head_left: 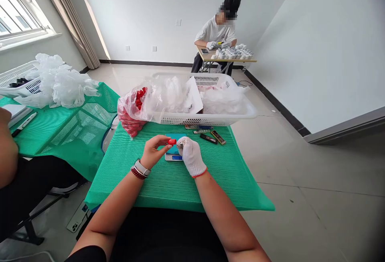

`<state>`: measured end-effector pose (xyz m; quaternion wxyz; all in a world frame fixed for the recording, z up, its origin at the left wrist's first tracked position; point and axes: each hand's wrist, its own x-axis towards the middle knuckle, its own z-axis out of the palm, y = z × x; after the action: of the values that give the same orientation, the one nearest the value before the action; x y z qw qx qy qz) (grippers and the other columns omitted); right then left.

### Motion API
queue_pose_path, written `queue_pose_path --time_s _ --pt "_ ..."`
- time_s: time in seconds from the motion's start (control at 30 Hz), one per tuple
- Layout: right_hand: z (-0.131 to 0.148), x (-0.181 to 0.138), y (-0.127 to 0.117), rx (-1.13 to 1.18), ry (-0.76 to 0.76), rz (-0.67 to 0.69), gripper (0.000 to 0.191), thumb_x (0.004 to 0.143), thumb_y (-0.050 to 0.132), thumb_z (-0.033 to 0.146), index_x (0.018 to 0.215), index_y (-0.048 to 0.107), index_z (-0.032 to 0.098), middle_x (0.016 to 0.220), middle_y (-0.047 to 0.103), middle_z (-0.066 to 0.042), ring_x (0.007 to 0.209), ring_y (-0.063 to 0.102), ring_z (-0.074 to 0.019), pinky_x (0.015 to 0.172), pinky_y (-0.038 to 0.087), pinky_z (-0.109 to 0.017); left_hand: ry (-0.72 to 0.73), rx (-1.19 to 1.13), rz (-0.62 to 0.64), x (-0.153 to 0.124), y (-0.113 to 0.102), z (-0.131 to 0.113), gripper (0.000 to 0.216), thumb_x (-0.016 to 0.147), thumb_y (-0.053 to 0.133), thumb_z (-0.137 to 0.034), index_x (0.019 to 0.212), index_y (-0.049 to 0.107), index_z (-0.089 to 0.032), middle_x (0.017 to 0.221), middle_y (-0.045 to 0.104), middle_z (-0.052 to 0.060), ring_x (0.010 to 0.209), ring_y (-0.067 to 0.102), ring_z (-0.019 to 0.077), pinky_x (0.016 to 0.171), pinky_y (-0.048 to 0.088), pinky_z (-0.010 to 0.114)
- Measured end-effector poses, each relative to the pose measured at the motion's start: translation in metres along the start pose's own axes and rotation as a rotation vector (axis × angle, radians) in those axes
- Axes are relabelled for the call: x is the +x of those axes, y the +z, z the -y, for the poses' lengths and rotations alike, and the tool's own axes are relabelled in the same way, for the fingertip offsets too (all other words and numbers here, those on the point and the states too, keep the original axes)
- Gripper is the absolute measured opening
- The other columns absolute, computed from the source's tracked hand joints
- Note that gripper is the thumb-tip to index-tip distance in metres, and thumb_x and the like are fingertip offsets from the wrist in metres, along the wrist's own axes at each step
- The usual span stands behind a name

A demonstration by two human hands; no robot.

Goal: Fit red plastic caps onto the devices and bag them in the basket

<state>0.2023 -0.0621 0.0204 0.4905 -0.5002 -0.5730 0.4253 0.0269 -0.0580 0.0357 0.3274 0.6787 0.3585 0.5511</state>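
Observation:
My left hand [155, 149], bare and with a watch and a beaded bracelet at the wrist, pinches a small red cap [172, 142] between thumb and fingers. Facing it, my right hand [191, 155] wears a white knit glove and is closed round a small metallic piece [181, 143] whose round end shows; the rest is hidden in the fist. The cap and the piece are close together but apart. Below both hands lies a small scale [169, 157] with a blue top, partly covered by them.
Behind the hands stands a white basket [180, 120] of clear plastic bags. A bag of red caps [132, 113] leans at its left. Several narrow packets [218, 137] lie right on the green cloth [168, 189]. A seated person [215, 31] works at a far table; another sits at left.

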Motion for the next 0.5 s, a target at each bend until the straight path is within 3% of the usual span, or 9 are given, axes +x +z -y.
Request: queue_pose_path --time_s 0.27,0.4,0.5 --pt "-0.007 -0.002 0.001 -0.067 0.005 0.021 0.027 0.099 0.055 0.039 0.11 0.065 0.016 0.107 0.067 -0.006 0.087 0.065 -0.0147 0.077 0.058 -0.031 0.016 0.042 -0.021 0.003 -0.003 0.0 0.023 0.084 0.075 -0.035 0.102 0.075 -0.02 0.093 0.074 0.008 0.084 0.071 0.0179 0.072 0.062 0.03" --pt "-0.012 0.001 0.002 -0.105 -0.011 0.014 0.027 0.1 0.054 0.038 0.114 0.064 0.017 0.111 0.066 -0.007 0.091 0.065 -0.0155 0.08 0.058 -0.033 0.024 0.051 0.007 0.002 -0.003 0.002 0.023 0.088 0.071 -0.035 0.106 0.076 -0.022 0.097 0.076 0.008 0.09 0.072 0.0196 0.079 0.062 0.034" --pt "-0.013 0.0 0.003 -0.142 -0.03 0.012 0.028 0.1 0.053 0.038 0.114 0.064 0.016 0.111 0.066 -0.007 0.091 0.065 -0.0156 0.08 0.058 -0.033 0.011 0.026 0.015 0.0 -0.002 0.002 0.025 0.089 0.07 -0.036 0.107 0.074 -0.019 0.098 0.077 0.009 0.086 0.075 0.0196 0.076 0.064 0.032"
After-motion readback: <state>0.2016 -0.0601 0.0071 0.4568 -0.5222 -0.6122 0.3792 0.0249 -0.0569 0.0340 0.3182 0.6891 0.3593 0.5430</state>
